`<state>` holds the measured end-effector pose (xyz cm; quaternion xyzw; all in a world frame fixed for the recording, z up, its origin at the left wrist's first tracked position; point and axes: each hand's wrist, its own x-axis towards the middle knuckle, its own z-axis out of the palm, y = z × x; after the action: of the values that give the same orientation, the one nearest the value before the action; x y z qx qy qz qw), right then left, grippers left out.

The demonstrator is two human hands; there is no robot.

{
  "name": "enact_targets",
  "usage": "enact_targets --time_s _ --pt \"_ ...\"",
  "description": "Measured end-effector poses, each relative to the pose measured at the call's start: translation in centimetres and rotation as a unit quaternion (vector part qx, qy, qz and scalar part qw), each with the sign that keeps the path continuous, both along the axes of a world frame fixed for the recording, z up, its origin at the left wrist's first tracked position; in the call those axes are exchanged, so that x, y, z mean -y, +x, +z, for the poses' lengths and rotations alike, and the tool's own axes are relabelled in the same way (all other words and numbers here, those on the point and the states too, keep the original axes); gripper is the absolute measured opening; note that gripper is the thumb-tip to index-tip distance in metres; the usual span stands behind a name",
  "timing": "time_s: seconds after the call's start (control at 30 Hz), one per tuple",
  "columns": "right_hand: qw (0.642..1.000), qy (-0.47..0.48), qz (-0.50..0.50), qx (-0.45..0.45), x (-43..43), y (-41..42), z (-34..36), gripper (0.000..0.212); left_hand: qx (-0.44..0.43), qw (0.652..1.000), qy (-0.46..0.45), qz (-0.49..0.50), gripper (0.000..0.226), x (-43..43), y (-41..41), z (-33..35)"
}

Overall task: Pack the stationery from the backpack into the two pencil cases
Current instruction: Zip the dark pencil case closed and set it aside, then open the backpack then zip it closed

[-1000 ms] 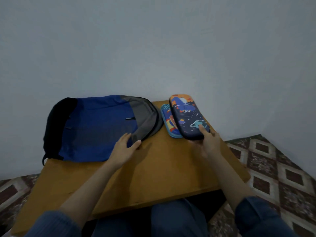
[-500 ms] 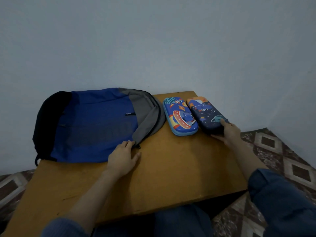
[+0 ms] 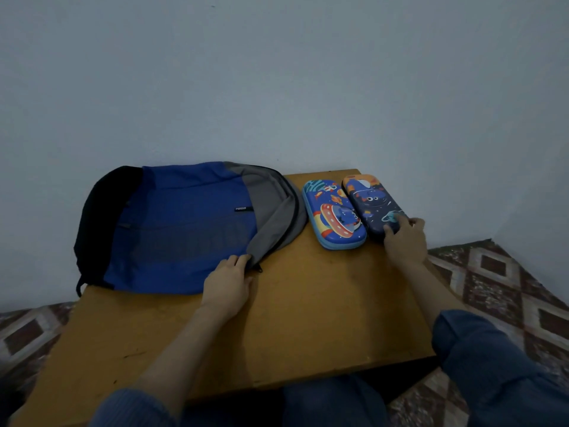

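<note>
Backpack (image 3: 184, 229) = landmark: blue/grey/black, lying flat on the worktop (image 3: 308, 318), far side against the wall. Looks zipped shut; stationery presumably inside, none visible. Soft fabric, floppy, prob. light; it'll sag if lifted by one edge, so best to pin the body w/ one hand and work the zip pull at the near-right corner, by the grey panel.

Left hand (image 3: 228, 282) rests at that near-right edge of the backpack, fingers curled over the hem close to the zip pull; a loose hold on the fabric, not a firm clamp.

Just right of the backpack: light-blue pencil case (image 3: 334, 214) w/ rocket/UFO print, nearly touching the grey panel. Right of that, touching it side by side: dark navy pencil case (image 3: 371, 204) w/ monster/planet print. Both look like stiff moulded shells, smooth, lids closed; likely slide easily on the worktop, so steady them while unzipping.

Right hand (image 3: 403, 241) lies on the navy case's near end, fingers spread over it, pressing more than gripping.

Writing: small black tag mid-backpack, reads approx. "PUMA", too small to be sure.
</note>
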<state>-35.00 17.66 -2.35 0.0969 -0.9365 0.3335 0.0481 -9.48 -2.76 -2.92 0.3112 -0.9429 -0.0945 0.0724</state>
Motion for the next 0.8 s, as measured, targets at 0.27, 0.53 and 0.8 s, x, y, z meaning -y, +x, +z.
enact_targets --time_s 0.27,0.53,0.8 --pt "0.993 0.058 0.1 -0.003 -0.1 3.8 1.2 0.042 -0.054 0.996 0.026 0.061 0.032 -0.5 1.4 0.0" --pt "0.929 0.009 0.351 0.122 5.7 16.9 2.0 0.022 -0.155 0.951 0.217 0.156 0.019 -1.2 4.9 0.5" --pt "0.913 -0.063 0.383 0.125 8.6 24.0 -0.2 0.022 -0.216 0.92 0.297 0.135 0.019 -1.8 8.3 1.7"
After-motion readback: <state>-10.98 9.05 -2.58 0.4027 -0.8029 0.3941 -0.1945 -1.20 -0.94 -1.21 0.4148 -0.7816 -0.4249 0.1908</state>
